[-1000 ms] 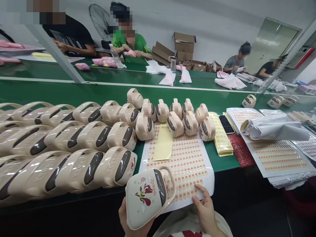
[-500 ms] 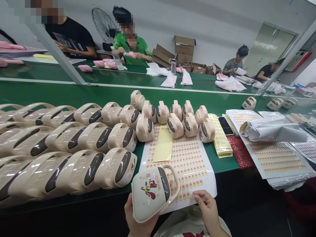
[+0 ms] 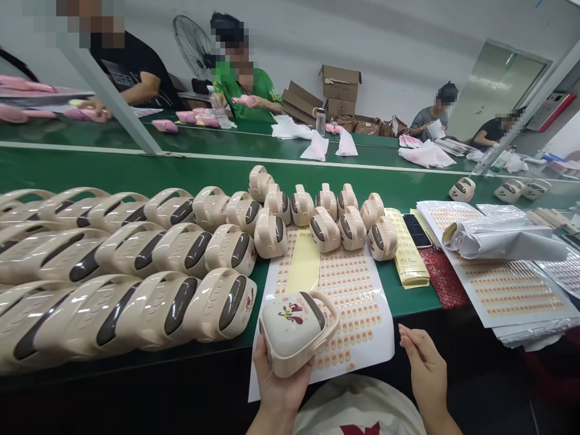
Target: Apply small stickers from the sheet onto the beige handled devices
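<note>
My left hand (image 3: 278, 383) grips a beige handled case (image 3: 296, 329) from below; its face, with a red cartoon print, is tilted upward over the near edge of a white sticker sheet (image 3: 351, 290). My right hand (image 3: 423, 368) hovers to the right of the sheet, off the table edge, fingers loosely together, holding nothing I can make out. Rows of the same beige cases (image 3: 136, 272) with dark windows fill the table to the left, and a smaller cluster (image 3: 326, 217) stands behind the sheet.
A yellow backing strip (image 3: 302, 269) lies on the sheet. Yellow strips (image 3: 408, 248), a phone (image 3: 415, 229), more sticker sheets (image 3: 507, 290) and rolled plastic (image 3: 498, 241) lie right. The green conveyor (image 3: 136, 172) runs behind. Other people sit at the far table with pink items, cardboard boxes (image 3: 339, 87) behind.
My left hand has carried the case right and up, tipping its printed face upward. My right hand has lifted off the sticker sheet and moved right.
</note>
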### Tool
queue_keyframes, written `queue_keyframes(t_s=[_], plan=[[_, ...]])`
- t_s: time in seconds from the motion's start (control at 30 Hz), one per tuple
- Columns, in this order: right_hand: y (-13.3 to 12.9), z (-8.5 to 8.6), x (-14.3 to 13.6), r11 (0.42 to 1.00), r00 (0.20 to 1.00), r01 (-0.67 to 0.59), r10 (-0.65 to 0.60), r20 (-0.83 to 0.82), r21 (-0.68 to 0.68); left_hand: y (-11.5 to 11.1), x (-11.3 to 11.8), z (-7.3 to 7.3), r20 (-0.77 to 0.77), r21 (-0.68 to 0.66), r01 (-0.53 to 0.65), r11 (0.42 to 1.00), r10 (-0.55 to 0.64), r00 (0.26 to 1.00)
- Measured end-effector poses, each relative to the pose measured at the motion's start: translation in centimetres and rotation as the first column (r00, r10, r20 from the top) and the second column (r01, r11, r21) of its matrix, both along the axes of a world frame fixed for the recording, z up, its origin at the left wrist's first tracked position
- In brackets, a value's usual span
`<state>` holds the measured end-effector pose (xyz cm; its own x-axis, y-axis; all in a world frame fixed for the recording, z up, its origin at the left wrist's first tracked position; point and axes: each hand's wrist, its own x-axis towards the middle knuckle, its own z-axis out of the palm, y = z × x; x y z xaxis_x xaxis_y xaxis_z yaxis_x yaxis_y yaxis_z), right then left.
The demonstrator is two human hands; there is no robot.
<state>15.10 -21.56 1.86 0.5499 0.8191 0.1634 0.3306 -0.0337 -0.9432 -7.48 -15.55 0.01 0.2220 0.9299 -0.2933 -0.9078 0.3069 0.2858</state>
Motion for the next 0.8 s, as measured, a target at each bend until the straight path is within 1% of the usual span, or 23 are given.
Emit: queue_keyframes(t_s=[0.07,0.1,0.17,0.27,0.37,0.47,0.53,0.6,0.63,0.7,0.8], plan=[[1.2,1.0,-1.1,0.997,0.99,-0.076,0.077,-0.118,0.011,-0.1,0.2,0.3,0.046,0.061,-0.03,0.998,0.027,0.999],[1.8,1.4,-1.6,0.994,0.976,-0.111,0.113,-0.186,0.019,-0.1,0.3,0.4,0.038,0.072,-0.037,0.997,0.034,0.999],[2.9,2.0,-2.7,0.979,0.933,-0.2,0.201,-0.299,0.034,-0.2,0.5,0.3,0.007,0.082,-0.04,0.996,0.039,0.999],[4.1,2.5,-3.9,0.946,0.863,-0.32,0.317,-0.392,0.059,-0.1,0.8,0.0,-0.003,0.093,-0.064,0.994,0.064,0.998],[4.7,2.9,-4.8,0.927,0.792,-0.367,0.355,-0.496,0.076,0.0,1.1,0.1,0.062,0.133,-0.03,0.991,0.022,0.998],[5.0,3.7,-5.5,0.906,0.738,-0.418,0.376,-0.56,0.058,0.1,1.5,0.8,0.127,0.215,0.012,0.977,-0.04,0.991],[5.3,4.4,-6.0,0.883,0.715,-0.469,0.401,-0.573,0.032,0.2,1.9,1.2,0.138,0.262,0.007,0.965,-0.045,0.989],[5.7,5.0,-6.3,0.858,0.71,-0.513,0.439,-0.551,0.022,0.2,2.2,1.6,0.125,0.278,0.001,0.96,-0.037,0.991],[5.9,5.1,-6.5,0.854,0.724,-0.52,0.46,-0.515,0.031,0.1,2.3,1.7,0.12,0.283,-0.007,0.959,-0.029,0.992],[6.3,5.0,-6.8,0.864,0.773,-0.498,0.481,-0.414,0.073,0.1,2.5,1.9,0.129,0.3,-0.017,0.954,-0.023,0.991],[6.6,4.2,-7.3,0.893,0.835,-0.436,0.446,-0.323,0.107,0.1,2.8,1.9,0.213,0.393,-0.026,0.919,-0.063,0.975]])
